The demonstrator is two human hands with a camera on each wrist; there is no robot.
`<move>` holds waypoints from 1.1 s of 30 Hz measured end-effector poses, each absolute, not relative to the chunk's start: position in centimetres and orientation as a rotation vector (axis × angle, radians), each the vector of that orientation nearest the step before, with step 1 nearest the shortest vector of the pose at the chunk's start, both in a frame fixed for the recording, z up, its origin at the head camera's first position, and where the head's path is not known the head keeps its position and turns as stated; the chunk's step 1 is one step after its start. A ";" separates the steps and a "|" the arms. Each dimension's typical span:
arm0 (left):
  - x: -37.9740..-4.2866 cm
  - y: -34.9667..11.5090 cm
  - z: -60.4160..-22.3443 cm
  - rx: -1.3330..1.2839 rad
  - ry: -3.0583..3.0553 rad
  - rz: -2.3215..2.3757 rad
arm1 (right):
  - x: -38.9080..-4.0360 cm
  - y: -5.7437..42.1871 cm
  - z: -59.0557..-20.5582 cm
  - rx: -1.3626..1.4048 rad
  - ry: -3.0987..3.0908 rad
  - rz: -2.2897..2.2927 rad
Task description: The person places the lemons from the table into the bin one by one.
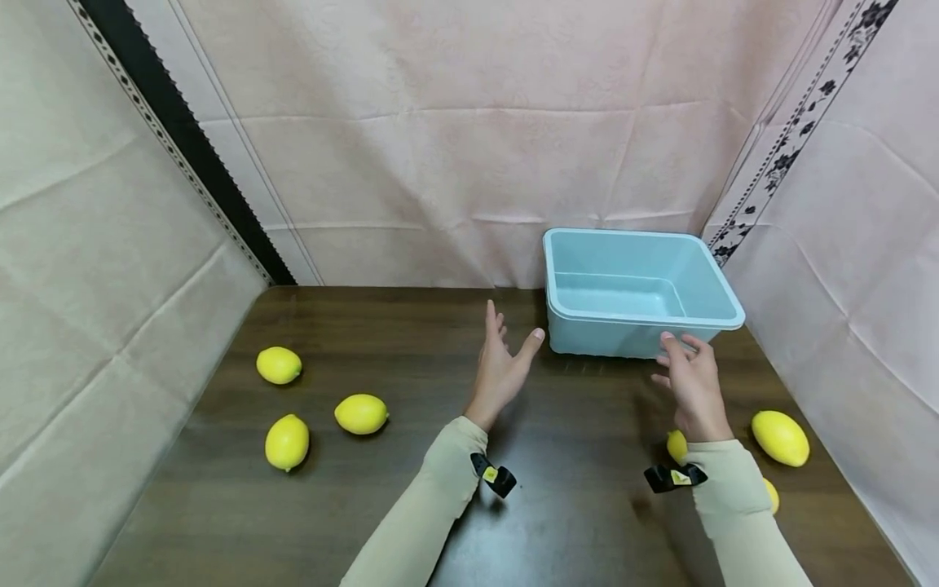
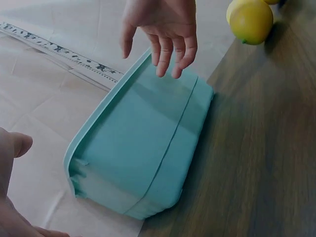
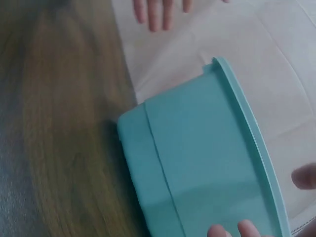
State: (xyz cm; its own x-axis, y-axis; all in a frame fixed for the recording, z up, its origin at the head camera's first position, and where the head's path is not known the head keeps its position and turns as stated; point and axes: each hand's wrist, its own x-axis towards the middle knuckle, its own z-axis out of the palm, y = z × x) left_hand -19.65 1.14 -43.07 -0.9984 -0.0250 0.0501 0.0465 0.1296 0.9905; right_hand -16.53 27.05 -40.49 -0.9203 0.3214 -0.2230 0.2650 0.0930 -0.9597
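Light-blue bin (image 1: 609,334) is standing at the table's (image 1: 315,522) far right, apparently being reached for.
Left hand (image 1: 500,371) and right hand (image 1: 693,387) are hovering nearby, fingers loosely extended, holding nothing; grasping is likely calling for closing inward.

Bin (image 1: 616,337), just beyond my right hand (image 1: 695,391): looked to be smooth plastic, softly sheened. Tabletop (image 1: 572,456), below my left hand (image 1: 500,375): showed wood grain, glossy between my sleeves (image 1: 433,497), themselves matt cloth. Lemons (image 1: 361,414), left of my left hand: skins looked smooth, faintly shiny. Drapes (image 1: 477,163), beyond both hands: appeared matt, creased, cloth-like.
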 end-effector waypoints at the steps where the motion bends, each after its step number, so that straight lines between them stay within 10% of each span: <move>1: -19.7 1.3 -43.0 -0.019 -2.318 -2.048 | -16.6 27.2 -40.4 -0.639 -2.252 2.024; 33: -23.5 6.4 -43.3 -0.146 -2.254 -2.156 | -20.4 30.7 -39.8 -1.079 -1.220 2.270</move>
